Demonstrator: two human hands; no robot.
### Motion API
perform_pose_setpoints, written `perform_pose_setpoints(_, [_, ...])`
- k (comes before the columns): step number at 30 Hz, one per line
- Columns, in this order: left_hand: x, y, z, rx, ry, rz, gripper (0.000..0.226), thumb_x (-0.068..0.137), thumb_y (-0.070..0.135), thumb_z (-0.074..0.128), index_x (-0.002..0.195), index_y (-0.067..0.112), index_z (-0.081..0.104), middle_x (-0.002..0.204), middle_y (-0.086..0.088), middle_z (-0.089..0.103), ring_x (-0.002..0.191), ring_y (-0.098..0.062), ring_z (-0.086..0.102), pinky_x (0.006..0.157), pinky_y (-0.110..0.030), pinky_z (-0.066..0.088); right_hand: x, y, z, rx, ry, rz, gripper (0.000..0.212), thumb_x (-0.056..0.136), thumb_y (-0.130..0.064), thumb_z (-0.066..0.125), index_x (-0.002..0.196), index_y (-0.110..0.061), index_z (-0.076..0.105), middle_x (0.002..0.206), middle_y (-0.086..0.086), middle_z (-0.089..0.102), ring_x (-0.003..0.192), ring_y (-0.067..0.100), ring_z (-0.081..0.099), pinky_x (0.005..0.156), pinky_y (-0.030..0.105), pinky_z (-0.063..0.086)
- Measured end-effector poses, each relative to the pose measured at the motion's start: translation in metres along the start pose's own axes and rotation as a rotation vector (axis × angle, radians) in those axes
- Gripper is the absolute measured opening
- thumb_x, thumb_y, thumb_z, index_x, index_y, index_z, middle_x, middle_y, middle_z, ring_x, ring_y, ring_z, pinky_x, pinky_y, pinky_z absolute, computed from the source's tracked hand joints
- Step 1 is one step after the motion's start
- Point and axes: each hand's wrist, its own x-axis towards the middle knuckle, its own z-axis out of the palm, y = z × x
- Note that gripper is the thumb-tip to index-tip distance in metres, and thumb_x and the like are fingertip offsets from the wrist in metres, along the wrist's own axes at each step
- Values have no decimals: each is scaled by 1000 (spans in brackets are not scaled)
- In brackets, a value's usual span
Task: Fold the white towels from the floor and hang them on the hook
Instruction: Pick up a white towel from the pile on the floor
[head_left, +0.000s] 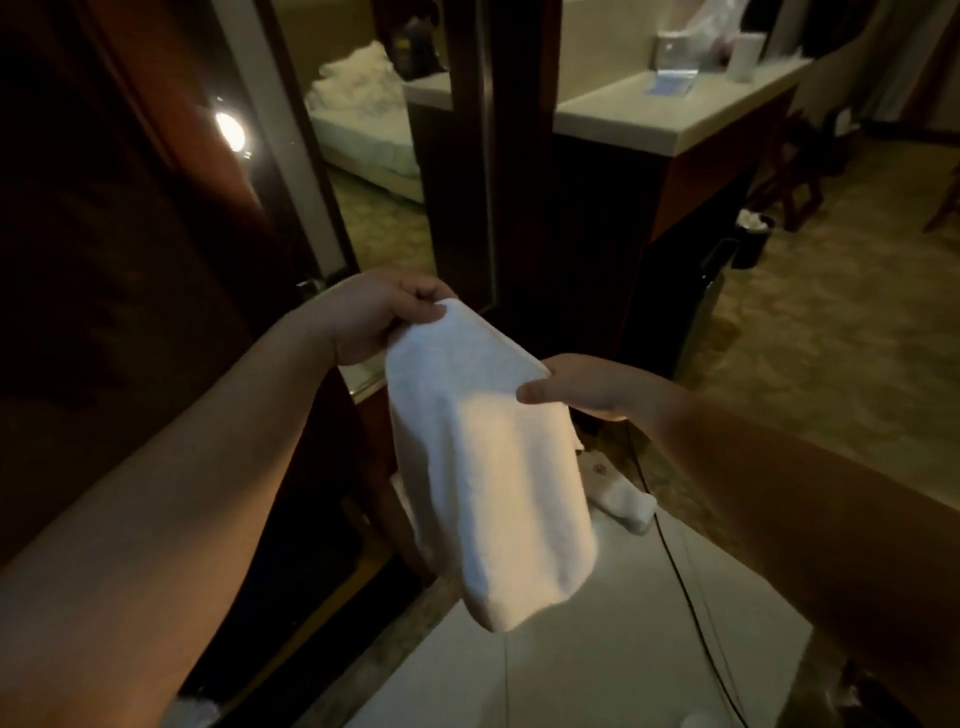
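So the person is holding a folded white towel (483, 457) up in the air with both hands, and it's hanging down in front of them over the pale floor (597, 670). The left hand (374, 319) is pinching the towel's top corner on the far side, thumb on the near face and fingers curled behind it. The right hand (587, 387) is gripping the towel's other top corner, thumb lying flat across the front of the cloth, the rest of the fingers tucked behind where I can't see them. The top edge is running at a slant between the two hands, left end higher, and the bottom of the towel is dangling free, looking like a rounded fold.

Everything else relative to the towel: just behind its right edge and lower down, another white cloth (623, 501) is lying on the floor, partly hidden by the towel. A thin black cord (680, 577) is trailing across the floor to the right of the towel. Up beyond it there's a dark wooden cabinet with a pale counter top (670, 111), with a couple of blurry light things sitting on it. Far up and left of the towel a mirror (363, 145) is showing a rumpled white bed, and a round light (230, 131) is glaring further left. Lighting is dim, so details are kinda mushy.
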Motion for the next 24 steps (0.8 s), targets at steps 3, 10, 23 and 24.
perform_pose_setpoints(3, [-60,-4,-16,-112,83,18,22,88,3,55,108,0,64,96,-13,63,82,-19,66,73,-30,54,-15,-14,28,21,10,13,13,91,-47,65,97,-36,66,92,-16,74,84,3,71,71,16,47])
perform_pose_setpoints(10, [-211,-64,-50,-421,273,91,29,70,15,62,97,9,68,86,-8,69,77,-21,68,68,-31,56,-74,-44,114,61,17,15,40,72,-72,72,92,-37,74,95,-17,76,85,3,73,62,12,54])
perform_pose_setpoints(23, [-403,-119,-59,-406,557,-29,33,85,-2,51,67,19,69,69,-2,69,66,-20,65,57,-25,54,-162,-176,248,355,44,-113,27,91,-54,64,107,-35,75,112,0,76,99,16,74,74,26,60])
perform_pose_setpoints(24, [-413,-119,-56,-364,581,-43,31,84,-1,53,67,19,68,68,-1,69,64,-18,66,55,-25,54,-163,-191,253,375,32,-130,29,92,-54,64,109,-33,74,112,0,76,100,16,74,71,24,59])
